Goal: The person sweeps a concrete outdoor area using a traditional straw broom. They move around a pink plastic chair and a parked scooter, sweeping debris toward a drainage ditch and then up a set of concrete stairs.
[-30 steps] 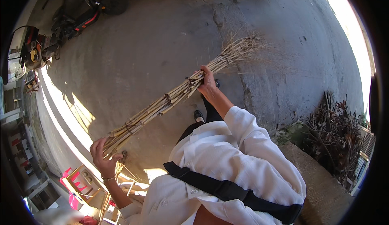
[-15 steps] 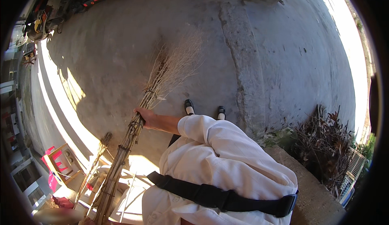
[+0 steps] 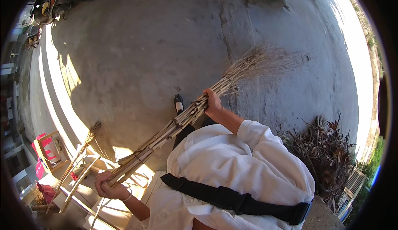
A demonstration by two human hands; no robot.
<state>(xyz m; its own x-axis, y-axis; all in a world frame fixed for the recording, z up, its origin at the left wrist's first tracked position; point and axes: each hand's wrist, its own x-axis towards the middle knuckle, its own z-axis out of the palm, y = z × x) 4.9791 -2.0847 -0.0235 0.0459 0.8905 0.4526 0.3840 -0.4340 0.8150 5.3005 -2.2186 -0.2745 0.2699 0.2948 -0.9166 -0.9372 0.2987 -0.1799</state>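
A long broom (image 3: 168, 126) made of bundled twigs slants across in front of me, its spread bristle end up and to the right over the concrete floor. My right hand (image 3: 213, 102) is closed round the bundle just below where it fans out. Lower left, my left hand (image 3: 108, 185) is wrapped round the butt end of the stalks, with a band at its wrist. Dark ties bind the stalks at several places. The thin twig tips look a little blurred.
Beyond my left hand a smaller twig broom (image 3: 85, 144) leans among wooden pieces, near a wooden frame with pink parts (image 3: 46, 153). A heap of dry branches (image 3: 321, 159) lies at the right. Parked scooters (image 3: 49, 8) stand far left. A rough raised strip (image 3: 232, 31) crosses the concrete floor (image 3: 137, 52).
The broom has swung to the right, from near upright to a slant, its bristle end now farther right. My right hand moved right with it, and my left hand has come into clear view.
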